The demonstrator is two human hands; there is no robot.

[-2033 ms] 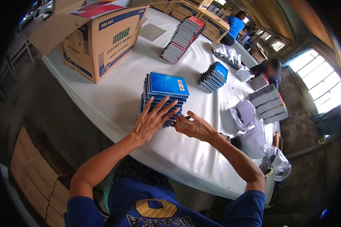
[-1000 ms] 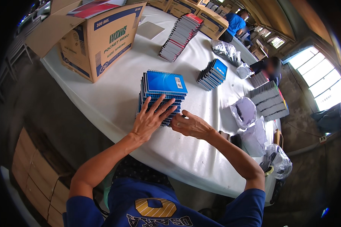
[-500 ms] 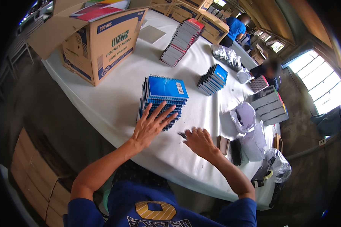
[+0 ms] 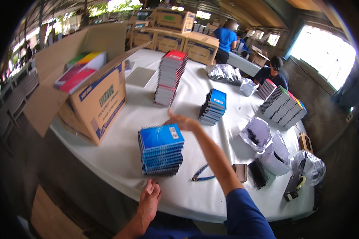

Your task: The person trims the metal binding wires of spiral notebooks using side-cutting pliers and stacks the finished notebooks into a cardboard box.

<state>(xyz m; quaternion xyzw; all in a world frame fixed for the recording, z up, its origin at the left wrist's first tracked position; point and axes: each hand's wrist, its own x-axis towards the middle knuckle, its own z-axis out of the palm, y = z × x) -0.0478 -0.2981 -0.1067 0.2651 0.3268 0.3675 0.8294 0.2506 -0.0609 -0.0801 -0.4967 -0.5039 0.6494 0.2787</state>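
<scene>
A stack of blue spiral notebooks stands on the white-covered table in front of me. My left hand is just below its near side, fingers loosely bent and empty. Over the table behind the stack's far right corner reaches my right hand, slightly smeared, with a finger sticking out and no object visible in it. Blue-handled pliers lie on the table right of the stack, jaws toward the left. Farther back is a smaller stack of blue notebooks.
An open cardboard box with colourful notebooks stands at left. A tall red-topped notebook stack is beyond. At right are white bags, black spiral coils, a small brown tray and more notebook stacks. Two people are farther off.
My right hand has let go of the pliers and moved far left, behind the stack. My left hand has drawn back from the stack's front toward me. The view has shifted.
</scene>
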